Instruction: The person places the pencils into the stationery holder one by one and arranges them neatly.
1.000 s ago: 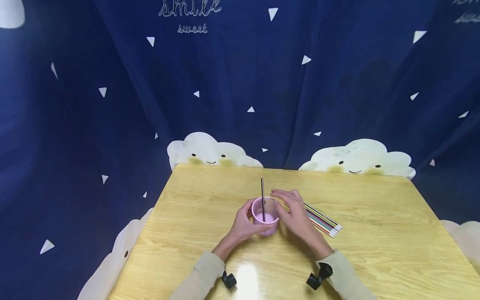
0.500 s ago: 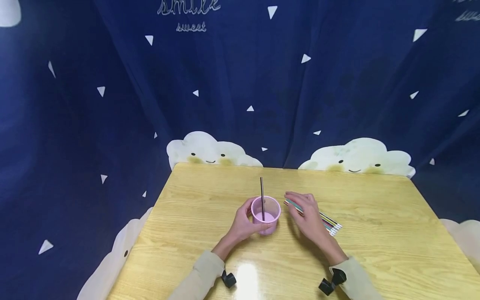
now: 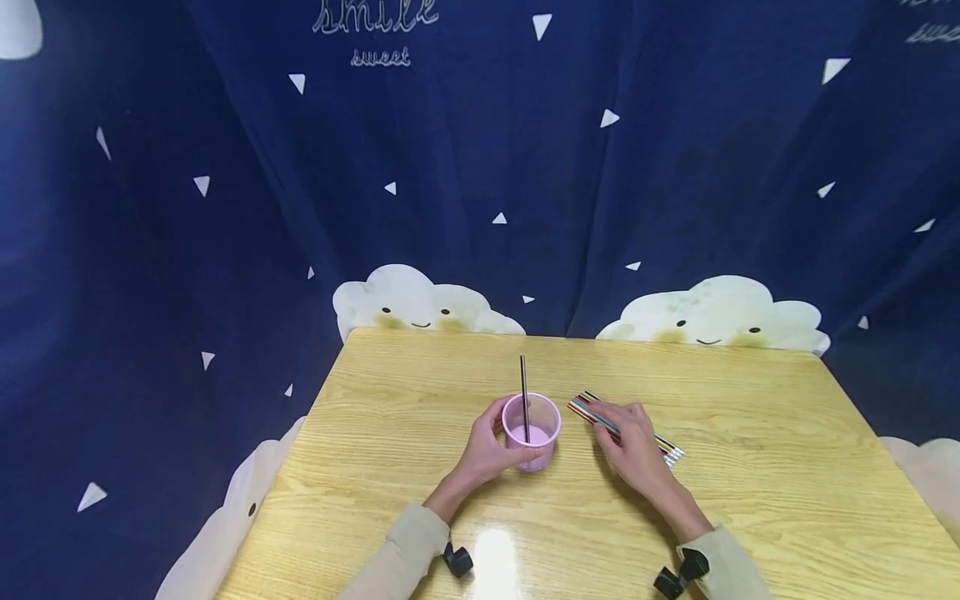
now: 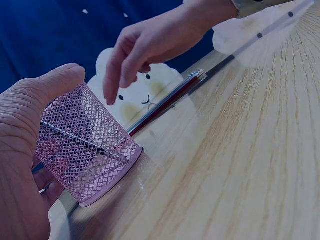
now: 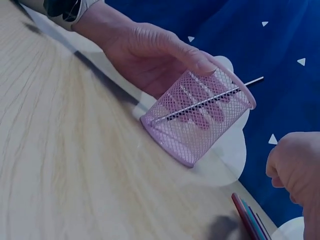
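Observation:
My left hand (image 3: 482, 450) holds a pink mesh pencil cup (image 3: 546, 407) upright on the table, thumb on the near side and fingers behind. One dark striped pencil (image 3: 523, 379) leans inside the cup, its upper end above the rim; the right wrist view shows it through the mesh (image 5: 200, 107). To the right lies a row of several striped pencils (image 3: 579, 406) in red, teal, yellow and black, with silvery ends toward the right. Over their middle is my right hand (image 3: 632, 442), fingers loosely bent and pointing down; the left wrist view shows the fingertips (image 4: 111, 95) above the pencils.
The wooden table (image 3: 390, 400) ends at the back against a dark blue curtain (image 3: 465, 167) printed with white triangles and smiling clouds. A small black device (image 3: 459, 560) is strapped at each wrist.
My right hand has left the cup's rim and moved right over the row of pencils. The left hand and the cup with its pencil have stayed in place.

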A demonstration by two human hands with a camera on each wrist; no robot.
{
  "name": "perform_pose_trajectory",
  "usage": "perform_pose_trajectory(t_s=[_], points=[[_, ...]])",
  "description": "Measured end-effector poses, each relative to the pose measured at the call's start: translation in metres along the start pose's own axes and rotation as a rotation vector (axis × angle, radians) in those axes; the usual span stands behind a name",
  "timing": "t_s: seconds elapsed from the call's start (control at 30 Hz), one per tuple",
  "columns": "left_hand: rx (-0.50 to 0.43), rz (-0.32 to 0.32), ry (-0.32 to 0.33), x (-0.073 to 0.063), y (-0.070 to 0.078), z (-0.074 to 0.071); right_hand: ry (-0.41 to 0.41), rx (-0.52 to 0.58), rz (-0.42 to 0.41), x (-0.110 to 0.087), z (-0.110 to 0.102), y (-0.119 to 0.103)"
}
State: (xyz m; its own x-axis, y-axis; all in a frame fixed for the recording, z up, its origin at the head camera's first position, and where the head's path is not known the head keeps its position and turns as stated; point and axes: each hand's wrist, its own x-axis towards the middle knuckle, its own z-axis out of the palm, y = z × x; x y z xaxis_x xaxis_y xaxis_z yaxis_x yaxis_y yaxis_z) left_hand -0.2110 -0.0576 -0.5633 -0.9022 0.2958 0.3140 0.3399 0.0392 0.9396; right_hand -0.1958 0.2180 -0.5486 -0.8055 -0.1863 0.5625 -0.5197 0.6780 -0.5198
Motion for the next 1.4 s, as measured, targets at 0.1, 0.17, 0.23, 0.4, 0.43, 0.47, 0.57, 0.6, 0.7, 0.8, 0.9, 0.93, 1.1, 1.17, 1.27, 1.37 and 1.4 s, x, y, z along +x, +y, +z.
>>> perform_pose_trajectory(t_s=[0.1,0.17,0.23,0.4,0.43,0.47,0.57,0.6,0.7,0.8,0.9,0.93,1.1,1.17,1.27,1.37,1.4], points=[[0.004,0.003,0.002,0.000,-0.001,0.000,-0.032,-0.032,0.003,-0.004,0.001,0.003],[0.007,0.005,0.001,0.000,-0.001,0.000,-0.051,-0.060,0.005,-0.007,0.001,0.004],[0.009,0.009,0.001,0.000,-0.002,0.000,-0.067,-0.091,0.006,-0.009,0.001,0.004],[0.004,-0.009,-0.007,0.000,-0.001,0.000,-0.093,-0.164,-0.016,-0.015,0.001,0.008],[0.004,-0.015,-0.008,0.000,-0.001,0.000,-0.095,-0.174,-0.027,-0.015,0.001,0.009],[0.001,-0.017,-0.008,0.000,0.000,-0.001,-0.097,-0.188,-0.038,-0.016,0.002,0.010],[0.006,-0.021,-0.010,0.000,0.000,-0.001,-0.108,-0.221,-0.067,-0.019,0.002,0.013],[0.005,-0.021,-0.011,0.000,0.000,-0.001,-0.112,-0.235,-0.077,-0.020,0.003,0.014],[0.008,-0.022,-0.010,0.001,-0.001,-0.001,-0.126,-0.262,-0.090,-0.021,0.004,0.015],[0.003,-0.015,-0.010,0.001,-0.002,-0.001,-0.141,-0.289,-0.098,-0.023,0.006,0.016],[-0.002,-0.006,-0.011,0.001,-0.002,-0.001,-0.163,-0.326,-0.109,-0.025,0.007,0.017],[-0.002,-0.004,-0.011,0.001,-0.002,-0.001,-0.170,-0.338,-0.114,-0.025,0.007,0.017],[0.003,0.000,-0.007,0.002,-0.002,-0.001,-0.174,-0.413,-0.159,-0.024,0.008,0.016],[0.008,-0.001,-0.007,0.003,-0.001,-0.001,-0.174,-0.442,-0.173,-0.023,0.008,0.015],[0.007,-0.011,-0.010,0.003,0.000,-0.001,-0.192,-0.476,-0.181,-0.024,0.008,0.014],[-0.005,-0.025,-0.009,0.001,0.000,-0.001,-0.208,-0.489,-0.184,-0.026,0.009,0.012],[-0.009,-0.027,-0.008,0.001,0.000,-0.001,-0.213,-0.491,-0.187,-0.027,0.009,0.012]])
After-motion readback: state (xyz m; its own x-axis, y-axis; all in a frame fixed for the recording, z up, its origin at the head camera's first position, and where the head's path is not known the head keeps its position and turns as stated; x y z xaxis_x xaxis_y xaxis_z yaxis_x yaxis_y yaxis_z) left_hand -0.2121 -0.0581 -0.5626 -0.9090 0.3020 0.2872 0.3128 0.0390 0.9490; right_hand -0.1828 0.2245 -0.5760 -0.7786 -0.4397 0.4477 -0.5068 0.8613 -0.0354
